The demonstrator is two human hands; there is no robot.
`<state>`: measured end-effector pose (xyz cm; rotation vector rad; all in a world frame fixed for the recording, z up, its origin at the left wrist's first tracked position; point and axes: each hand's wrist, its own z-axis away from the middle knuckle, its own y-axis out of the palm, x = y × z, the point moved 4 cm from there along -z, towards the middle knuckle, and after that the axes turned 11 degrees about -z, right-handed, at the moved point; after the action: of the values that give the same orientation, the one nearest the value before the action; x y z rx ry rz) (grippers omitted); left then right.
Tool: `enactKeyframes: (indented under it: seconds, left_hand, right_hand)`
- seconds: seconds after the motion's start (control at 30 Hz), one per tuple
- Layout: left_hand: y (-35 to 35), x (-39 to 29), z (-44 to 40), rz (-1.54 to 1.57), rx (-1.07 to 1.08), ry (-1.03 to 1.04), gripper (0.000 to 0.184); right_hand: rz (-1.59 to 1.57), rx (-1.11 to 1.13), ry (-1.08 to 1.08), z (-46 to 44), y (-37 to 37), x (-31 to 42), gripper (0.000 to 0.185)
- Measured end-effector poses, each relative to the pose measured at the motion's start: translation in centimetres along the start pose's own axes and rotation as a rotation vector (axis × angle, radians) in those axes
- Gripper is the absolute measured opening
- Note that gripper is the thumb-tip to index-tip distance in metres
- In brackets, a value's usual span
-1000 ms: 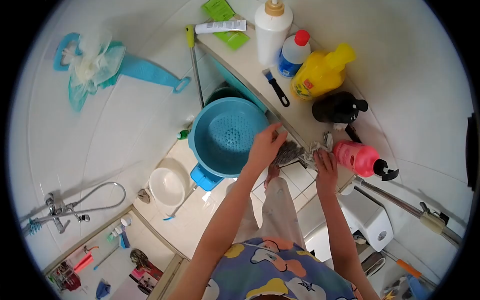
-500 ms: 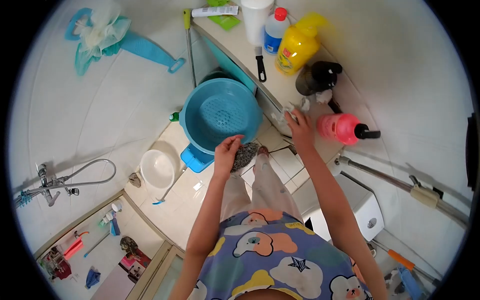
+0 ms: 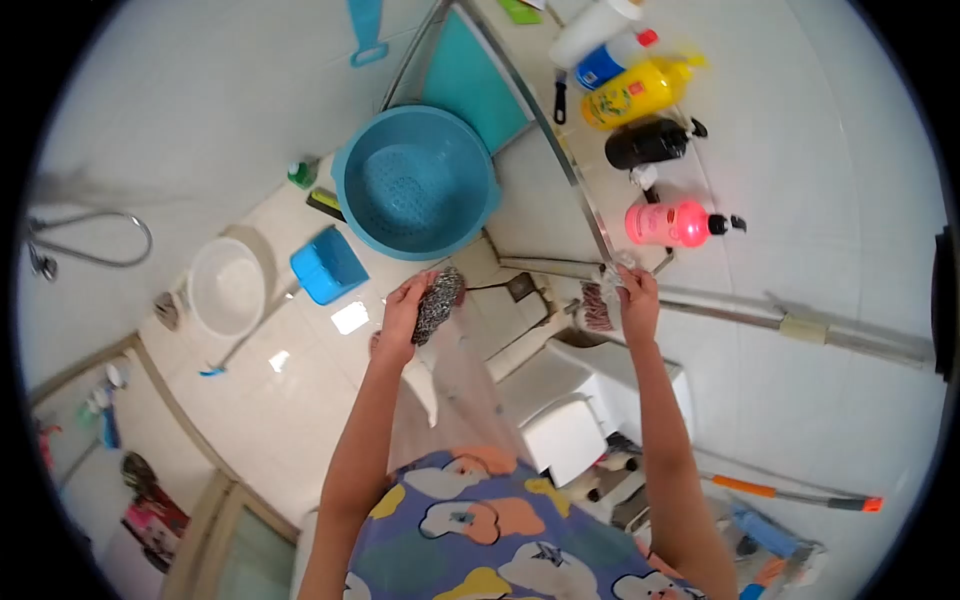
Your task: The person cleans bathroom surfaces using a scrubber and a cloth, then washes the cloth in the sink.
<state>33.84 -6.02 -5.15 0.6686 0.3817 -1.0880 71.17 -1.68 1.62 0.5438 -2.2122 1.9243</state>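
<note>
My left hand [image 3: 402, 312] is closed round a mottled grey steel wool scrubber [image 3: 438, 305], held over the floor below the blue basin [image 3: 345, 215]. The basin has raised dots on its bottom. At the right, my right hand [image 3: 640, 305] pinches a crumpled whitish wad [image 3: 617, 270], perhaps tissue or thin plastic, by the end of the counter [image 3: 590, 190]. Just above that hand stands a pink pump bottle [image 3: 665, 223]. Further up the counter are a black pump bottle [image 3: 645, 144], a yellow pump bottle [image 3: 635, 93] and a black-handled scraper [image 3: 560, 100].
A blue dustpan-like container [image 3: 328, 266] and a white bucket [image 3: 228, 290] stand on the tiled floor [image 3: 310, 400]. The toilet [image 3: 565, 437] is close by on the right. A metal rail [image 3: 740, 318] runs along the right wall. A shower hose [image 3: 100, 262] hangs at the left.
My right hand has lifted off the counter top with the whitish wad and come nearer its end. My left hand has moved left, away from the basin, still with the scrubber. The view has turned.
</note>
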Motion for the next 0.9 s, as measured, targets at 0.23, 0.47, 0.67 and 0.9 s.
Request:
enactKeyframes:
  seconds: [0.23, 0.47, 0.67, 0.9]
  left_hand:
    - [-2.9, 5.9, -1.4, 0.090, 0.236, -0.082, 0.037]
    - [-3.4, 9.0, -6.5, 0.031, 0.297, -0.105, 0.040]
    - [-2.7, 8.7, -9.3, 0.027, 0.240, -0.025, 0.041]
    - [-1.2, 6.5, -12.0, 0.044, 0.196, 0.013, 0.043]
  right_hand:
    - [0.269, 0.113, -0.314, -5.6, 5.4, 1.2, 0.028]
    - [0.392, 0.128, -0.477, -17.5, 9.6, 7.3, 0.013]
    - [0.412, 0.125, -0.498, -17.0, 9.3, 6.7, 0.013]
    - [0.437, 0.220, -0.678, -22.6, 11.5, 9.6, 0.013]
